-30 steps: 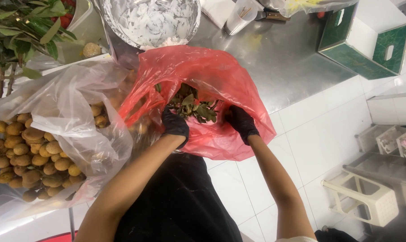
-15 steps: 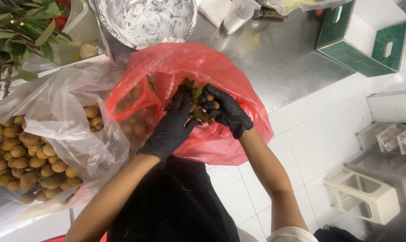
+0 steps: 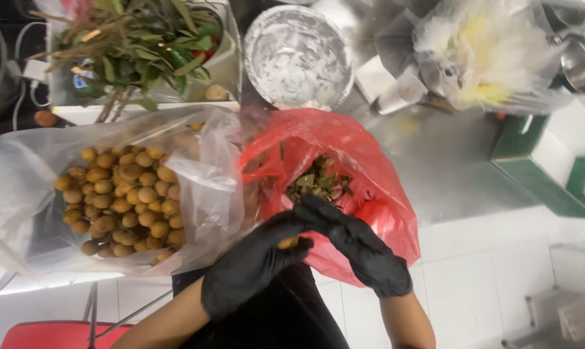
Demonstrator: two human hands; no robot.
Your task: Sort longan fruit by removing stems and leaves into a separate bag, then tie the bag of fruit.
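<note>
At the far left, a clear plastic bag (image 3: 111, 194) heaped with small round tan-brown fruits is seen lying open on the steel counter (image 3: 447, 161), its place unchanged from a second ago. Behind it, a pale tub of leafy green branches (image 3: 144, 52) is stacked, and further right a round foil-lined bowl (image 3: 299, 55) is set. Moving inward, the black-gloved left hand (image 3: 253, 268) has been drawn back out of the bag mouth, where it was buried a second ago, and is now curled closed around one small tan fruit (image 3: 288, 243), pinched at the fingertips just in front of the body. Touching it, the black-gloved right hand (image 3: 357, 249) has been brought across, its fingers bent over the same fruit; whether it grips or only steadies cannot be told. Behind both hands, the crumpled red plastic bag (image 3: 363, 168) is left gaping, with dark leaf and twig scraps (image 3: 319, 184) now uncovered inside. The change is judged as one fruit lifted clear of the scraps. At the far right, a green and white carton (image 3: 554, 168) is noted.
</note>
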